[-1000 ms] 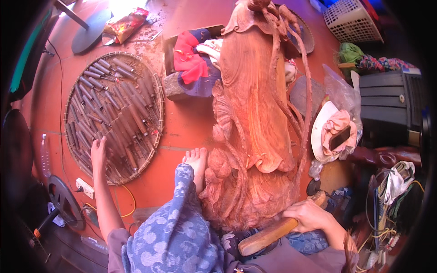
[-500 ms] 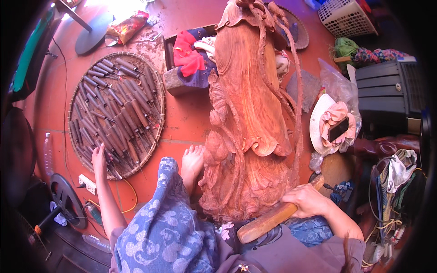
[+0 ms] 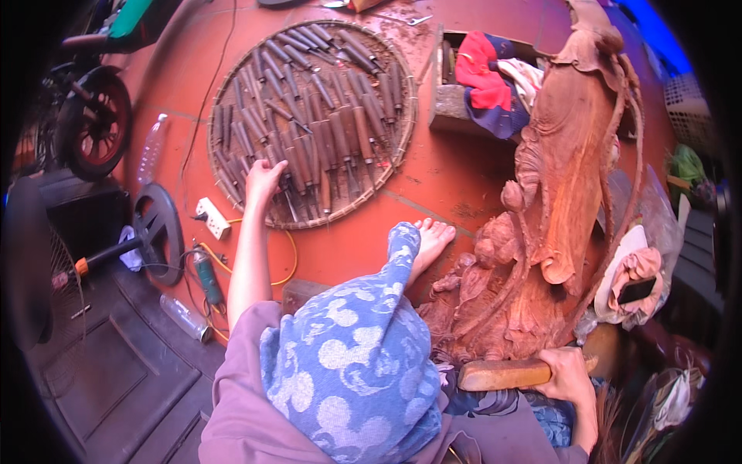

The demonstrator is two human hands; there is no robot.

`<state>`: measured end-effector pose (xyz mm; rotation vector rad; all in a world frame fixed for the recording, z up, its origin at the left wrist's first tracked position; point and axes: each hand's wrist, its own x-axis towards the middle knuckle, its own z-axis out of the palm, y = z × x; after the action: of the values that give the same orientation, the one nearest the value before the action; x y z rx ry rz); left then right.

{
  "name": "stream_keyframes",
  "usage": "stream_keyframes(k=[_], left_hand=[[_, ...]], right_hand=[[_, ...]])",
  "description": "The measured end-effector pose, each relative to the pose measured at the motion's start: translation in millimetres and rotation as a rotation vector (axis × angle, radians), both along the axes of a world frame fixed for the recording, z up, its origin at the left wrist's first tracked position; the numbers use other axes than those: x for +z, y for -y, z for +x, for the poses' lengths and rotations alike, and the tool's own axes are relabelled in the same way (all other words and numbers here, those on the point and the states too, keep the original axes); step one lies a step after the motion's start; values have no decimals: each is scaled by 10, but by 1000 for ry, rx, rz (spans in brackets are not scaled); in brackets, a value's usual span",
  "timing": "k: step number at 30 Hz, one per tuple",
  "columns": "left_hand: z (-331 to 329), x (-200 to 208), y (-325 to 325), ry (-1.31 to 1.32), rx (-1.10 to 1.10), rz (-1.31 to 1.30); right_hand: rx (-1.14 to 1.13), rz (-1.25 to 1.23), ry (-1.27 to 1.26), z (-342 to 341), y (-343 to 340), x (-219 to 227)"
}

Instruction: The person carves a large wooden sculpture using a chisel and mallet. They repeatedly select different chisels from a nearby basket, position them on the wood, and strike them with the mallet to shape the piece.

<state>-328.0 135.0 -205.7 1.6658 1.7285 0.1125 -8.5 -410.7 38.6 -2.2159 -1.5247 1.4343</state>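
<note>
My left hand (image 3: 265, 183) reaches over the near left part of a round woven tray (image 3: 413, 116). Its fingers are bent together among wood-handled carving chisels (image 3: 325, 143); what they pinch, if anything, is hidden. Several such chisels lie close together across the tray. In my right hand (image 3: 568, 377) is a wooden mallet (image 3: 506, 374), gripped near one end and held low across my lap. Just beyond the mallet stands a reddish-brown wood carving (image 3: 568, 178) with flowing folds, bud shapes and long stems.
A wooden box (image 3: 448, 106) holding red and dark cloth stands behind the tray. Left of the tray are a power strip (image 3: 212, 218), a green power tool (image 3: 206, 277) and plastic bottles (image 3: 151, 151). A pink-and-white hat with a phone (image 3: 636, 291) lies right of the carving.
The view has swung left, so tray and carving sit further right. My left hand stays at the tray's near side, its fingers drawn in. The mallet remains in my right hand.
</note>
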Motion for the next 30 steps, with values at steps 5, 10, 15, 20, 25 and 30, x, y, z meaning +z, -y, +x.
stream_keyframes(k=[5,10,15,20,25,30], left_hand=[[64,190,88,-121,-38,13],[601,405,127,-431,-340,572],[1960,1279,816,440,-820,508],[2925,1851,1526,581,-1288,659],[3152,1698,1967,631,-1407,608],[2703,1997,1853,699,-1669,239]], right_hand=[[40,-23,-8,82,-13,18],[6,-14,12,101,-22,51],[17,-36,14,82,-69,63],[-18,-22,10,51,-89,66],[-76,-31,31,13,-49,46],[-132,-60,39,-8,-72,70]])
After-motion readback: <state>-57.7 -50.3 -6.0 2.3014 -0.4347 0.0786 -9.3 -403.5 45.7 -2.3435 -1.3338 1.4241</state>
